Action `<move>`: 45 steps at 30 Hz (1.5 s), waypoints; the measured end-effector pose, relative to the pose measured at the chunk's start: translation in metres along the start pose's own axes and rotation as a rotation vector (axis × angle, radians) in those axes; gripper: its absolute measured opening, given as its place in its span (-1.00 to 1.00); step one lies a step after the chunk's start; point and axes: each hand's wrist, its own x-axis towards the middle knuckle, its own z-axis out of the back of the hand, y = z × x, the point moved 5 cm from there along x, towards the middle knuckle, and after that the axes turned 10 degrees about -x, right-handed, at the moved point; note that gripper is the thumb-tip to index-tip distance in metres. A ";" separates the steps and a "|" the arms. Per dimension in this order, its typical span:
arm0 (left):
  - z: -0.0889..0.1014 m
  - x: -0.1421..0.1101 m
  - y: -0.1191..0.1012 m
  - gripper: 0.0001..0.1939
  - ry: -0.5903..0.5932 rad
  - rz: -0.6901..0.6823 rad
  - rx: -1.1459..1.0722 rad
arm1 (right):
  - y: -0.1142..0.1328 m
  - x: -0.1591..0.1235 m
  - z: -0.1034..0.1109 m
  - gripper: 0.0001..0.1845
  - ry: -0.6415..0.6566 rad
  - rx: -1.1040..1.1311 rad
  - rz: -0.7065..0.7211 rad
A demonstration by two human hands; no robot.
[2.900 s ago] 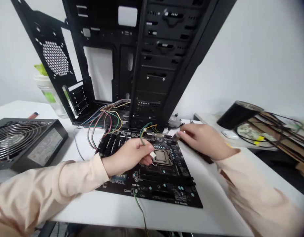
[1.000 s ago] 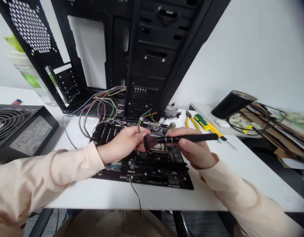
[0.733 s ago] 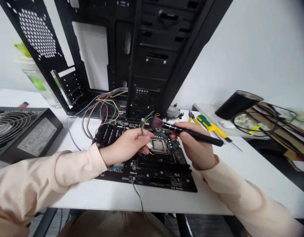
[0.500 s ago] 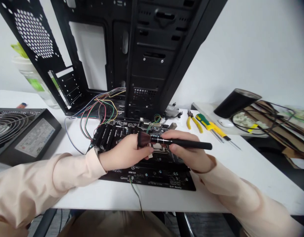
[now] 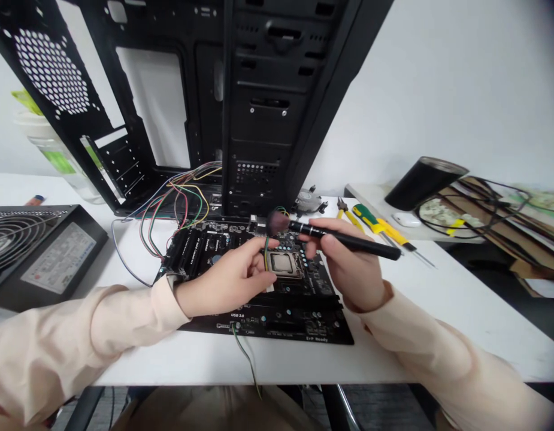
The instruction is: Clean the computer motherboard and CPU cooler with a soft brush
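My right hand (image 5: 355, 266) is closed around the black handle of a soft brush (image 5: 348, 239), whose dark bristles, slightly blurred, point left above the motherboard. The motherboard (image 5: 294, 332) lies flat on the table, its square metal-topped processor (image 5: 283, 263) showing between my hands. My left hand (image 5: 234, 272) hovers low over the board, thumb and forefinger closed on thin green and yellow wires (image 5: 266, 254). A small pale piece shows under that thumb, partly hidden. Another thin wire (image 5: 244, 353) runs from the board's near edge over the table edge.
An open black computer case (image 5: 268, 137) stands behind the board, with coloured cables (image 5: 187, 185) trailing out. A power supply (image 5: 56, 251) sits at left. Pliers (image 5: 348, 214), a screwdriver with green and yellow handle (image 5: 366, 216), and a fan (image 5: 309, 200) lie right; a black cup (image 5: 424, 182) is beyond.
The brush has moved up and right, away from my left hand, and its handle now slopes down to the right. The processor is more exposed. The whole view has shifted slightly.
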 end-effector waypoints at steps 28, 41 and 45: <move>-0.002 -0.001 -0.004 -0.86 0.076 -0.022 0.089 | 0.026 -0.013 -0.011 -0.57 0.257 -0.373 0.487; -0.005 -0.003 -0.008 -0.84 0.173 -0.025 0.112 | 0.030 -0.003 0.010 -0.70 0.084 -0.571 0.528; -0.004 -0.005 -0.009 -0.75 0.232 0.006 0.068 | 0.022 0.010 0.034 -0.63 -0.151 -0.603 0.493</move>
